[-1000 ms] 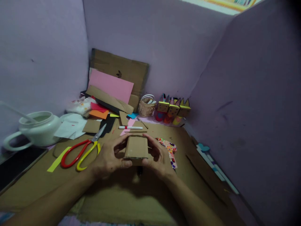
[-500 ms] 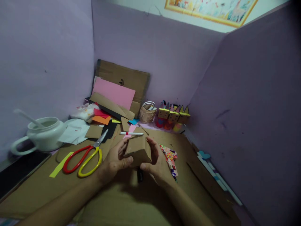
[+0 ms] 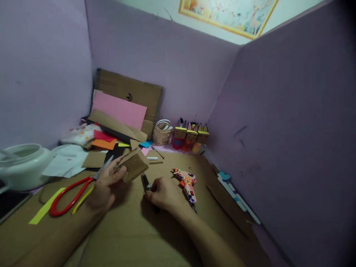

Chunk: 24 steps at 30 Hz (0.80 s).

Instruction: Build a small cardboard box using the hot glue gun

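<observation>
My left hand is closed on a small brown cardboard box, raised and tilted above the cardboard-covered table. Just right of it, my right hand has its fingers closed around a black marker, whose dark end points away from me. The marker's lower part is hidden by the hand. To the right of my right hand lies a flower-patterned glue gun. Large scissors with red and yellow handles lie beside my left hand, which covers part of them.
A white mug-like pot stands at the left near white paper and coloured scraps. At the back are pink card, a wrapped holder and several box-headed figures. A dark cardboard strip lies right.
My hands have come apart. The left has carried the box leftward and tilted it; the right has let go of the box and taken hold of the marker. The view has turned right.
</observation>
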Each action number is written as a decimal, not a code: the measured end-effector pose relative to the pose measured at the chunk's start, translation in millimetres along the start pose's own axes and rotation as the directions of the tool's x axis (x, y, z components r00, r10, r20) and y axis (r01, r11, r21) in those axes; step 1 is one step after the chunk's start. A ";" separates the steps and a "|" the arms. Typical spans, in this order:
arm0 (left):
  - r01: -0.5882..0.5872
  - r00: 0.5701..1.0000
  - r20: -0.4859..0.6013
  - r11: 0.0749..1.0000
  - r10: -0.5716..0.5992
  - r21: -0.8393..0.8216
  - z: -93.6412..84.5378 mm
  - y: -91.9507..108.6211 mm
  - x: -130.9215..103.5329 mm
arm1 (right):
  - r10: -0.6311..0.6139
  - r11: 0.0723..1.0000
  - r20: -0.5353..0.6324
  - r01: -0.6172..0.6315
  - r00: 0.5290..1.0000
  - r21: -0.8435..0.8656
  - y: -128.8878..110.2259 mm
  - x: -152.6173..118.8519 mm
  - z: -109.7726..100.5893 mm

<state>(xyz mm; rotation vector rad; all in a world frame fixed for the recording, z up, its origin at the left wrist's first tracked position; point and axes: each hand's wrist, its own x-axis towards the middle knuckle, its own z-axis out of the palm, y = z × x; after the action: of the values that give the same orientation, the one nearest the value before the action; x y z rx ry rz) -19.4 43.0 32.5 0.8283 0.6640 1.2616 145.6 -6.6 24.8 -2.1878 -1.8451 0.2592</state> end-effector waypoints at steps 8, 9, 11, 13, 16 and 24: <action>0.058 0.997 0.046 0.995 -0.063 0.086 0.5 1.9 -1.3 | 0.242 0.957 -0.166 -0.264 0.956 -0.124 102.2 57.4 -64.3; 0.073 0.997 0.033 0.993 -0.077 0.093 -0.5 1.0 -0.6 | 0.270 0.950 -0.161 -0.290 0.949 -0.116 112.6 60.9 -64.9; 0.091 0.995 0.028 0.989 -0.095 0.113 -4.2 -2.0 1.6 | 0.298 0.948 -0.153 -0.311 0.942 -0.069 124.4 61.5 -61.7; 0.123 0.991 0.044 0.982 -0.130 0.147 -8.6 -6.2 3.7 | 0.293 0.955 -0.183 -0.295 0.938 0.019 122.3 55.4 -55.8; 0.138 0.987 0.044 0.963 -0.152 0.233 -10.9 -11.6 2.4 | 0.221 0.963 -0.254 -0.169 0.942 0.210 95.7 39.0 -45.1; -0.033 0.970 0.236 0.928 -0.060 0.372 -2.3 -28.1 -16.7 | -0.237 0.305 -0.089 0.161 0.968 0.939 24.2 -5.7 2.1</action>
<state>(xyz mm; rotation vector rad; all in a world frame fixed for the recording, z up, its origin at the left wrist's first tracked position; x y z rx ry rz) -9.2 24.3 7.5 1.2701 0.7190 1.0094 166.6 -15.8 15.0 -1.0748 -1.3339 1.0660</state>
